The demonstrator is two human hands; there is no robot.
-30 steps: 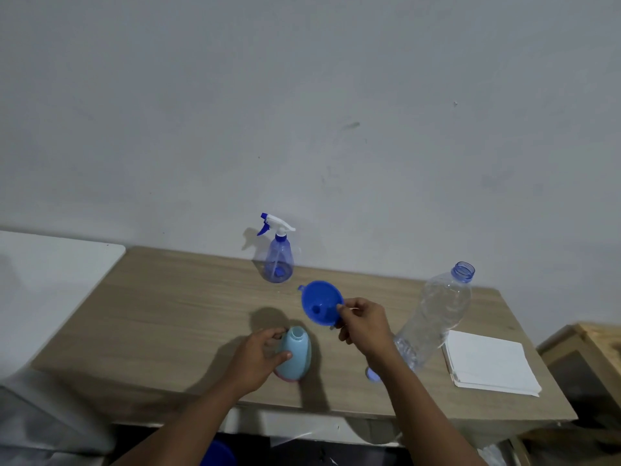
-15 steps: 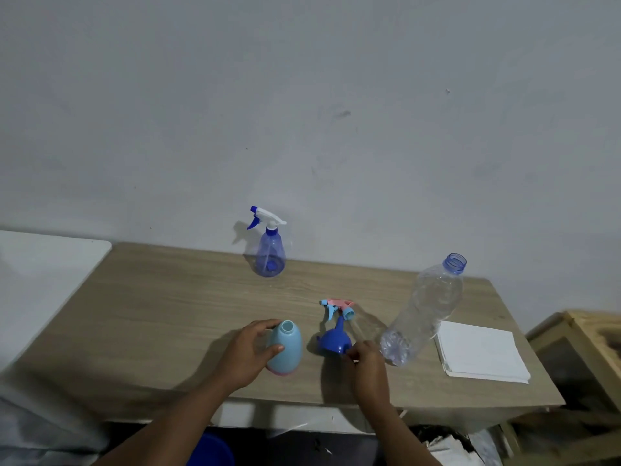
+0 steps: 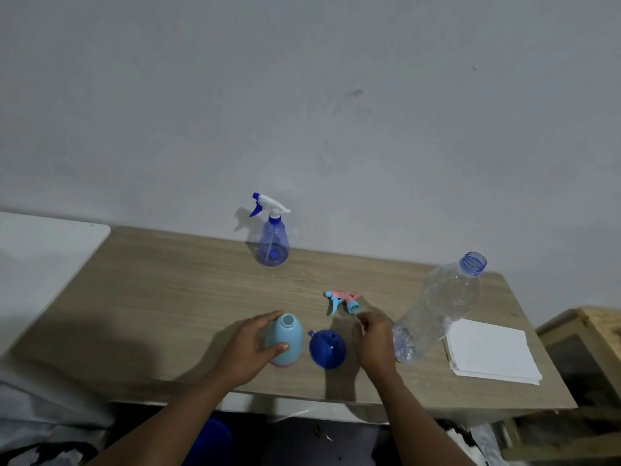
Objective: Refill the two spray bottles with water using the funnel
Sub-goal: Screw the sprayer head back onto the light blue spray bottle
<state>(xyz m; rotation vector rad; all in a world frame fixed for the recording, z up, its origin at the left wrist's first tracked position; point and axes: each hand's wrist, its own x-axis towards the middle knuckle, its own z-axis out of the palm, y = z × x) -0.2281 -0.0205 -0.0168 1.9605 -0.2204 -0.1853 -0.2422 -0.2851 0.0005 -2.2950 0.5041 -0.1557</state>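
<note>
My left hand (image 3: 247, 348) grips a light blue spray bottle (image 3: 285, 343) that stands near the table's front edge with its neck uncapped. Its pink and blue trigger head (image 3: 342, 301) lies loose on the table behind. The blue funnel (image 3: 327, 348) rests mouth-down, spout up, just right of that bottle. My right hand (image 3: 373, 338) hovers right of the funnel with fingers loosely apart, holding nothing. A clear plastic water bottle (image 3: 437, 307), uncapped, stands right of that hand. A translucent blue spray bottle (image 3: 272, 245) with its white trigger head on stands by the wall.
The wooden table (image 3: 168, 297) runs along a grey wall. A stack of white paper (image 3: 490, 351) lies at the table's right end. A wooden crate (image 3: 591, 334) stands past the right edge, and a white surface (image 3: 43, 250) adjoins the left.
My right hand lowered the funnel from above the light blue bottle, set it mouth-down on the table and let go. My left hand stayed on the bottle.
</note>
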